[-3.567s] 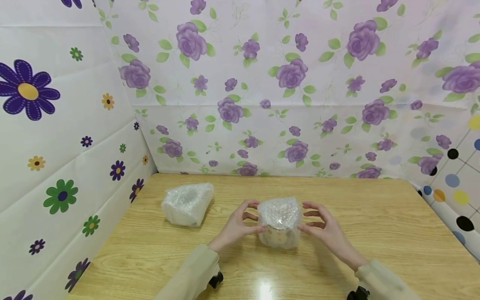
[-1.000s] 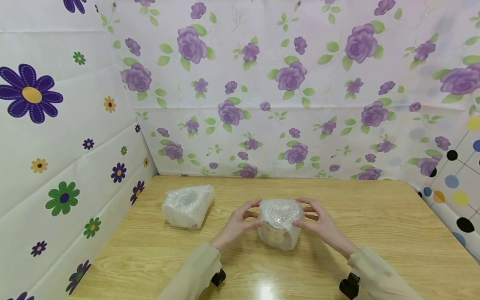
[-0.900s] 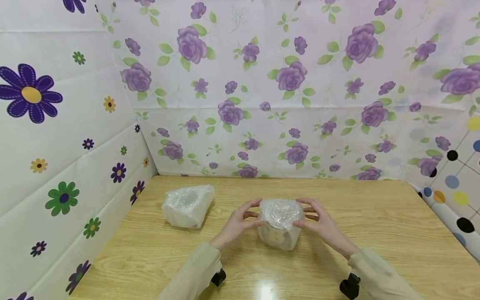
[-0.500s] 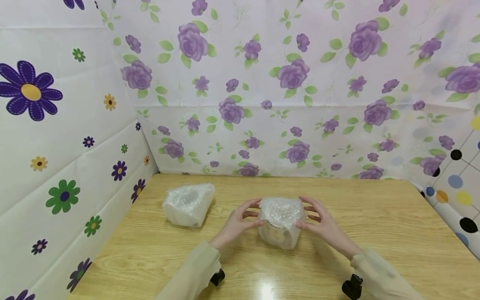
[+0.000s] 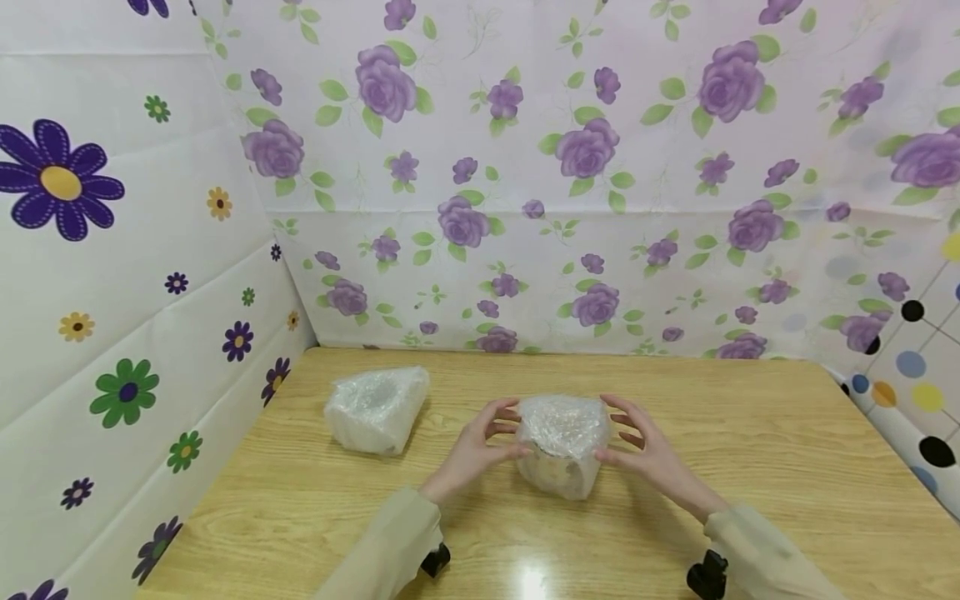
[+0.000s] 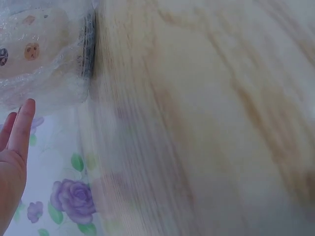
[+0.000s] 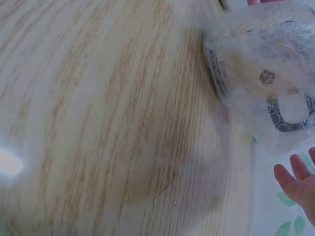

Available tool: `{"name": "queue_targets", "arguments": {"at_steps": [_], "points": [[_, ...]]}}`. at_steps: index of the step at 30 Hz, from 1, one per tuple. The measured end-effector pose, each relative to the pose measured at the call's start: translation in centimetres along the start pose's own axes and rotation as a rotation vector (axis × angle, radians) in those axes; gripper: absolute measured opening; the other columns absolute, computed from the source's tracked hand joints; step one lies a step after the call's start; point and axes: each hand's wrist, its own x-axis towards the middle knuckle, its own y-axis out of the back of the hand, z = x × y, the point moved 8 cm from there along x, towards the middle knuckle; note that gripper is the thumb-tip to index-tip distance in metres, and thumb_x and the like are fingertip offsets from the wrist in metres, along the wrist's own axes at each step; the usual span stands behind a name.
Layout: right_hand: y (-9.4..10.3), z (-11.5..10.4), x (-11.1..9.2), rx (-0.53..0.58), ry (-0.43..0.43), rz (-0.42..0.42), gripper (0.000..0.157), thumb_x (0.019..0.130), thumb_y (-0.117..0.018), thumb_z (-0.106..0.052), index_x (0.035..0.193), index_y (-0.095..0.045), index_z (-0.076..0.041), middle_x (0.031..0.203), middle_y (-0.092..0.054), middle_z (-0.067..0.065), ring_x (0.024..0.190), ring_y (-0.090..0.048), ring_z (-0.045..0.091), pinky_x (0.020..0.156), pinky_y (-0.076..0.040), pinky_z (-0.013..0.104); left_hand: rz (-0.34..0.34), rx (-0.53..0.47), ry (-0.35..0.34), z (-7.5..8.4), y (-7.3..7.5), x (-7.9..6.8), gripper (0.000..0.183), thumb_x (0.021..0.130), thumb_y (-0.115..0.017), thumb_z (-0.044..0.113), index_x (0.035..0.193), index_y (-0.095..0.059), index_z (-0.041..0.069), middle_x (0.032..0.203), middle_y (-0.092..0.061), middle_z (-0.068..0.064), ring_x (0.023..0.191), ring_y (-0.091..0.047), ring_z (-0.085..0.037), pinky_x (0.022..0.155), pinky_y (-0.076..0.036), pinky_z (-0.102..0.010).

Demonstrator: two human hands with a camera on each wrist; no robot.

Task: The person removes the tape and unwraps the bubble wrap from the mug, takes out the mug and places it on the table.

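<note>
A bubble-wrapped mug (image 5: 558,450) stands on the table between both hands. Through the wrap, the left wrist view shows small animal prints on the pale mug (image 6: 32,49), and the right wrist view a dark loop like a handle on the mug (image 7: 285,115). My left hand (image 5: 476,446) is at its left side, thumb tip at the front of the wrap, fingers slightly bent. On the opposite side, my right hand (image 5: 647,446) has its fingers spread beside the wrap. The right wrist view shows a gap between the wrap and the visible fingertips (image 7: 281,172).
Another bubble-wrapped bundle (image 5: 378,410) lies at the back left of the wooden table (image 5: 735,417); its contents cannot be made out. Flower-printed sheets (image 5: 525,167) close off the back and left. A dotted sheet (image 5: 911,392) hangs on the right.
Over the last few seconds the mug has turned slightly. My right hand came in against it, then drew back a little to the right. My left hand has hardly moved.
</note>
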Motion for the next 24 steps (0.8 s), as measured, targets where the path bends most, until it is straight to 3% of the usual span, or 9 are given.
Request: {"name": "queue_targets", "arguments": {"at_steps": [4, 8, 18, 24], "points": [[-0.1, 0.4, -0.1, 0.021, -0.012, -0.039, 0.073, 0.081, -0.069, -0.012, 0.141, -0.029, -0.016, 0.142, -0.021, 0.011, 0.122, -0.024, 0.045, 0.092, -0.023, 0.062, 0.005, -0.073, -0.013, 0.0, -0.4, 0.1, 0.055, 0.078, -0.067, -0.005, 0.125, -0.037, -0.005, 0.119, -0.041, -0.020, 0.109, -0.043, -0.038, 0.083, -0.045, -0.040], [-0.4, -0.9, -0.2, 0.068, -0.031, -0.067, 0.075, 0.081, -0.069, -0.008, 0.142, -0.025, -0.015, 0.143, -0.018, 0.014, 0.123, -0.022, 0.044, 0.092, -0.023, 0.063, 0.016, -0.084, -0.027, -0.5, -0.8, 0.3, 0.055, 0.076, -0.070, -0.004, 0.121, -0.039, -0.003, 0.120, -0.039, -0.020, 0.109, -0.043, -0.036, 0.084, -0.044, -0.045], [-0.5, 0.3, 0.0, 0.135, -0.006, -0.016, 0.075, 0.079, -0.071, -0.006, 0.141, -0.028, -0.013, 0.141, -0.023, 0.012, 0.120, -0.027, 0.041, 0.090, -0.030, 0.059, 0.119, 0.003, -0.019, 0.3, -0.9, 0.1, 0.052, 0.075, -0.071, -0.003, 0.119, -0.044, -0.005, 0.111, -0.047, -0.017, 0.103, -0.047, -0.036, 0.077, -0.048, -0.030], [-0.6, 0.1, -0.1, 0.129, 0.003, 0.028, 0.075, 0.077, -0.072, -0.005, 0.140, -0.031, -0.010, 0.139, -0.026, 0.013, 0.118, -0.031, 0.042, 0.089, -0.033, 0.058, 0.124, 0.018, -0.034, 0.8, -0.9, 0.2, 0.046, 0.075, -0.070, -0.005, 0.115, -0.046, -0.006, 0.109, -0.048, -0.018, 0.101, -0.049, -0.036, 0.076, -0.049, -0.034]]}}
